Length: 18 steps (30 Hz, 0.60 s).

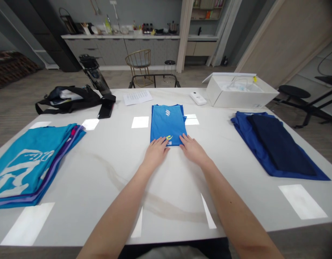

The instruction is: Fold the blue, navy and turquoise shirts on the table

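Note:
A blue T-shirt [167, 120], folded into a rectangle, lies flat on the white table [114, 201] straight ahead of me. It bears a white logo near its far end and a yellow and white print at its near edge. My left hand [156, 151] rests palm down on the near left corner, fingers stretched out over the cloth. On the near right corner lies my right hand [193, 148], also flat, with its fingertips on the fabric. A small flap of blue cloth sticks out at the shirt's right side.
A stack of folded shirts [31, 158] lies at the left, and dark blue folded clothes [279, 144] at the right. Along the far edge are a black bag [71, 99], a bottle [95, 75], a phone [106, 109], a paper sheet [137, 97], a white device [198, 98] and an open white box [238, 97].

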Each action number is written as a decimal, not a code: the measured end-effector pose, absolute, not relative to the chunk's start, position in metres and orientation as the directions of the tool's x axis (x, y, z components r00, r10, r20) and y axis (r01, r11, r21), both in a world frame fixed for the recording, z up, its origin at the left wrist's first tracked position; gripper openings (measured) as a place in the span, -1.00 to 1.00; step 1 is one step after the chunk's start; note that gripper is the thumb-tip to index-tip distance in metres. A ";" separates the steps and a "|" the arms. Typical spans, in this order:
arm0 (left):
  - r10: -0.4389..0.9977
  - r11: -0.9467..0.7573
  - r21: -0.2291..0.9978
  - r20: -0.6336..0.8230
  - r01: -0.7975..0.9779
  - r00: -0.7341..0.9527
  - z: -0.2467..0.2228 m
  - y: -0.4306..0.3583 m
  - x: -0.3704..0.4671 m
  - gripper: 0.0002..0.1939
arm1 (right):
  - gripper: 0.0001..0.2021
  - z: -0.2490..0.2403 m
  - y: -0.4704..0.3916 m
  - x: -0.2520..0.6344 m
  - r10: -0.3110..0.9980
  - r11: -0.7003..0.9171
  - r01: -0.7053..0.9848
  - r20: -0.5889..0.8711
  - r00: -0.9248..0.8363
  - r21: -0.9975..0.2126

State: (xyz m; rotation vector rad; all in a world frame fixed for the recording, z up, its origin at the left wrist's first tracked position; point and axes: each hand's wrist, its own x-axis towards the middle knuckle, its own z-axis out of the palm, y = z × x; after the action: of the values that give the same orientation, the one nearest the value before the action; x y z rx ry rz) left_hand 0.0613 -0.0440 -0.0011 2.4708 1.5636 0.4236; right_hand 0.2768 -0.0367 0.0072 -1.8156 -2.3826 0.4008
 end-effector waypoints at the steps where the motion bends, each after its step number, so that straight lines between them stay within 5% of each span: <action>1: 0.906 -0.424 0.316 0.147 0.849 0.397 0.001 -0.042 0.059 -0.57 | -0.49 0.010 -0.038 0.278 0.961 0.247 0.931 -0.057 -0.271 -0.268; 9: 0.910 -0.413 0.249 0.137 0.876 0.390 0.012 -0.034 0.038 -0.69 | -0.77 0.024 -0.035 0.296 0.977 0.211 0.939 0.020 -0.214 -0.273; 18: 0.920 -0.370 0.033 0.152 0.928 0.361 0.014 -0.047 0.018 -0.67 | -0.74 0.016 -0.050 0.307 0.968 0.250 0.940 0.066 -0.241 -0.231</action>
State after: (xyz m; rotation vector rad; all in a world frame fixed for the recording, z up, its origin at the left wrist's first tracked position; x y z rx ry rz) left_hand 0.0179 -0.0471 0.0145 2.6392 1.7943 0.2317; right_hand 0.3072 -0.0502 0.0163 -1.8008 -2.3226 0.2122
